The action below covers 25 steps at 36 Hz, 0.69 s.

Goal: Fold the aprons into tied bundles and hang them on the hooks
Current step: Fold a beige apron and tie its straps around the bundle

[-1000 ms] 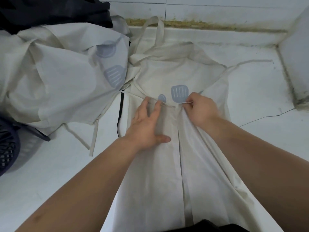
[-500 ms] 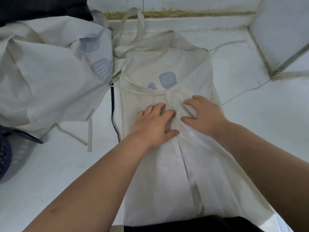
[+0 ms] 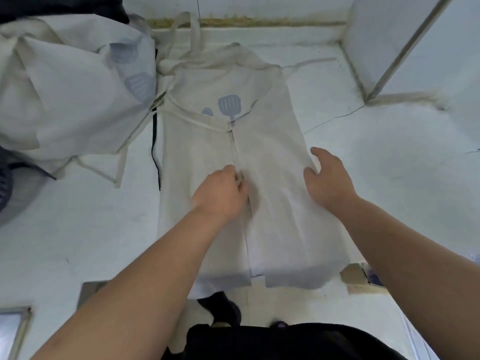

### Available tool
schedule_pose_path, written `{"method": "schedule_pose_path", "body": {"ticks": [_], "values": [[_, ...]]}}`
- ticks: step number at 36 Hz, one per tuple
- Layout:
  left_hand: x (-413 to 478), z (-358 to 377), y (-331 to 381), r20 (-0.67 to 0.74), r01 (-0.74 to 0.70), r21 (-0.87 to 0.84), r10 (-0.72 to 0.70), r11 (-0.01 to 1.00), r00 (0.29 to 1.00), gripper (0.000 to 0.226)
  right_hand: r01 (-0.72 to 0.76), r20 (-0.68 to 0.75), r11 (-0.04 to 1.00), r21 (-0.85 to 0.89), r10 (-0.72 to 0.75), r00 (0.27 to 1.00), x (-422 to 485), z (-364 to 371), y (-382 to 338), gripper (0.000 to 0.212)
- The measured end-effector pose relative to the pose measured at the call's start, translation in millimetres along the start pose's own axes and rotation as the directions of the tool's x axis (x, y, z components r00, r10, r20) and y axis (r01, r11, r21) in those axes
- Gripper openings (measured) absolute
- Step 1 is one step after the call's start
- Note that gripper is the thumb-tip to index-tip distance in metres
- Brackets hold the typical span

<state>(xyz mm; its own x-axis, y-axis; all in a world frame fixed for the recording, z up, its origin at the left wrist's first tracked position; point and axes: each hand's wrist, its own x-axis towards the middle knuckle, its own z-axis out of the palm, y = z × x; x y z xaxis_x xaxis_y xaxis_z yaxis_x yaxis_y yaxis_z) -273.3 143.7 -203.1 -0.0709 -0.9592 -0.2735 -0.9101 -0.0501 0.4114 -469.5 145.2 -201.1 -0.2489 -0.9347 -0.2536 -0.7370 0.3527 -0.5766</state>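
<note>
A cream apron (image 3: pixel 272 162) with a blue spatula print (image 3: pixel 229 106) lies flat on the white counter (image 3: pixel 389 178). Both its sides are folded in and meet at a centre seam, and its neck strap (image 3: pixel 193 29) reaches toward the back wall. My left hand (image 3: pixel 220 194) sits on the seam with fingers curled, pinching the edge of the left flap. My right hand (image 3: pixel 328 178) rests on the apron's right edge with relaxed fingers, the thumb on the cloth. The apron's lower hem hangs at the counter's front edge.
A heap of other cream aprons (image 3: pixel 65 87) fills the back left. A dark basket (image 3: pixel 5 188) shows at the left edge. A black cord (image 3: pixel 155 152) runs beside the apron's left side. A white pillar (image 3: pixel 405 42) stands at the back right.
Both hands slid down the apron toward me. My right hand moved out from the centre to the right edge, and my left hand's fingers curled on the seam.
</note>
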Motion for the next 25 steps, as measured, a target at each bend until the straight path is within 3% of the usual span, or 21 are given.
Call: {"method": "schedule_pose_path", "body": {"ticks": [7,13,17,20,23,25], "values": [[-59,24,25,0.063,0.193,-0.043,-0.19,0.98,0.98,0.043,-0.07,0.076,0.997,0.042,0.067,0.995,-40,-15,37,0.047],[-83,41,40,0.086,0.299,0.02,-0.3,0.954,0.95,0.064,-0.044,0.159,0.998,0.049,0.035,0.987,-58,-17,49,0.047],[-77,45,37,0.103,0.374,0.008,-0.372,0.928,0.922,0.05,-0.036,0.203,0.994,0.099,0.015,0.979,-66,-18,51,0.05],[-76,47,31,0.089,0.384,-0.17,-0.374,0.908,0.923,0.027,-0.062,0.208,0.984,0.167,0.026,0.978,-68,-19,52,0.05],[-83,42,25,0.066,0.333,-0.471,-0.343,0.817,0.937,0.027,-0.06,0.212,0.982,0.178,0.021,0.977,-68,-19,52,0.049],[-87,39,18,0.054,0.3,-0.579,-0.332,0.758,0.942,0.021,-0.033,0.23,0.986,0.161,-0.005,0.973,-69,-17,50,0.048]]}}
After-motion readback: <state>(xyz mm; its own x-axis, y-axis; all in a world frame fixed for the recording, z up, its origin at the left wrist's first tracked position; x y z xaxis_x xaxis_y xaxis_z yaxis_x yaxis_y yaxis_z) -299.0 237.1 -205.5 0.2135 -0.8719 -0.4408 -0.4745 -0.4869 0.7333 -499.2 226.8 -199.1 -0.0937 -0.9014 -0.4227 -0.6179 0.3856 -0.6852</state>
